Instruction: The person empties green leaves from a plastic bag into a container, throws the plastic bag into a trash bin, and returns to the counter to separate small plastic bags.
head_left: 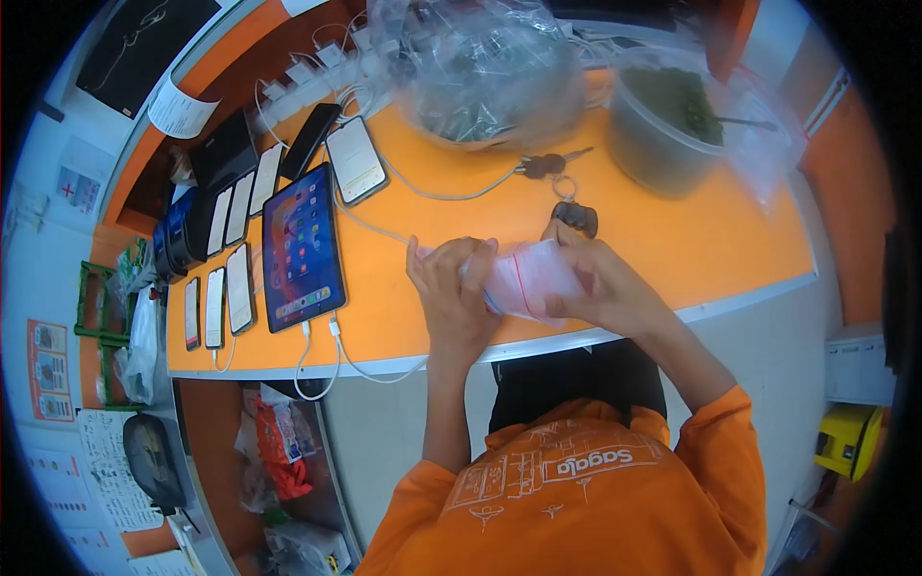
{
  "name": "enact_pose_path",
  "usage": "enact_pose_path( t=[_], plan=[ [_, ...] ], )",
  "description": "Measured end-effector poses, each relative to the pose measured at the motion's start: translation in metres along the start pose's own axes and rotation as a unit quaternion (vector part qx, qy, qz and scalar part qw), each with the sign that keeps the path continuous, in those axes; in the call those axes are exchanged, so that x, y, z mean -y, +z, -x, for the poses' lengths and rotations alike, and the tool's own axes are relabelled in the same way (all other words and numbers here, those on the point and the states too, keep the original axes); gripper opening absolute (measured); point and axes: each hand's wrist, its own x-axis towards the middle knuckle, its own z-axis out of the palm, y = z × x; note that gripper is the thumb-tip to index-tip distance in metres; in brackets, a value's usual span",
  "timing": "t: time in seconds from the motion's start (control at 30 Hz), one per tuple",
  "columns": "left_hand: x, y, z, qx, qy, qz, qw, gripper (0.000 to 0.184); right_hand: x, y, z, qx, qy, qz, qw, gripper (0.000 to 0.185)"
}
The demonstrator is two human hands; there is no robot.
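A pinkish-white bundle of thin plastic bags (531,278), crossed by a red band, is held between both hands above the front edge of the orange table. My left hand (453,288) grips its left end with curled fingers. At the other end, my right hand (597,283) closes on it, the thumb on the near side. Just beyond the right hand lies a bunch of keys (545,165) with a dark fob (576,219). A tablet (303,252) with its screen lit lies to the left of my left hand.
Several phones (355,161) lie on the table (730,240) at the left, among white charging cables (336,350). Toward the back stand a large bowl covered in clear plastic (480,82) and a tub of green contents (665,158) with a spoon handle. Shelves hold bags below left.
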Motion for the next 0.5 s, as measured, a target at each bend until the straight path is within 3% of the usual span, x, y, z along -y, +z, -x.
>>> enact_pose_path(
  t=[0.17,0.27,0.4,0.5],
  plan=[
    [0.002,-0.001,-0.006,0.025,0.013,0.013,1.000,0.066,0.003,-0.002,0.002,-0.023,0.003,-0.030,0.999,0.029],
    [0.017,0.001,0.001,0.002,-0.038,-0.004,0.999,0.065,0.004,-0.010,0.008,-0.060,-0.090,0.089,0.990,0.031],
    [0.024,-0.005,0.000,-0.005,-0.146,0.029,0.989,0.060,0.018,-0.027,0.012,-0.089,-0.090,0.015,0.992,0.029],
    [0.021,-0.006,-0.006,0.016,-0.122,-0.046,0.991,0.055,0.021,-0.031,0.003,-0.112,-0.042,-0.077,0.990,0.027]
  ],
)
